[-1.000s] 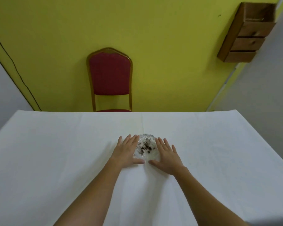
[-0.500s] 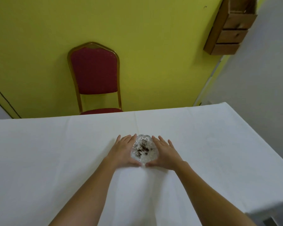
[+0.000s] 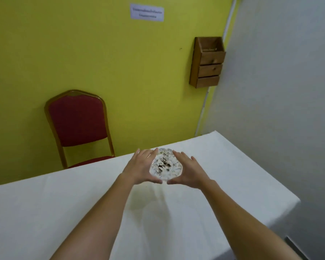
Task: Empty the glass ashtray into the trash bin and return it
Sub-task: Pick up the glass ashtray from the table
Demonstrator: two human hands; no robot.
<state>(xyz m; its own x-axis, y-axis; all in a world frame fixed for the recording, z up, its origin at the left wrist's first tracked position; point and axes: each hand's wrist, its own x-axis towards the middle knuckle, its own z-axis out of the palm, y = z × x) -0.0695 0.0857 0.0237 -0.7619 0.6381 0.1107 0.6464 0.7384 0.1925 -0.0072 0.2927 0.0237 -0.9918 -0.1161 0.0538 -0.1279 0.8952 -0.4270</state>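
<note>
A round cut-glass ashtray (image 3: pixel 165 166) with dark ash and bits inside is held level above the table with the white cloth (image 3: pixel 45 212). My left hand (image 3: pixel 139 168) cups its left side, thumb under the near rim. My right hand (image 3: pixel 188 170) cups its right side in the same way. A faint shadow lies on the cloth below the ashtray. No trash bin is in view.
A red padded chair (image 3: pixel 78 124) with a gold frame stands behind the table against the yellow wall. A wooden wall box (image 3: pixel 207 61) hangs at the upper right, near the grey wall. The table's right edge (image 3: pixel 270 177) drops off toward the floor.
Both hands closed in on the ashtray and lifted it off the cloth. The view has swung to the right and upward, so the chair sits further left.
</note>
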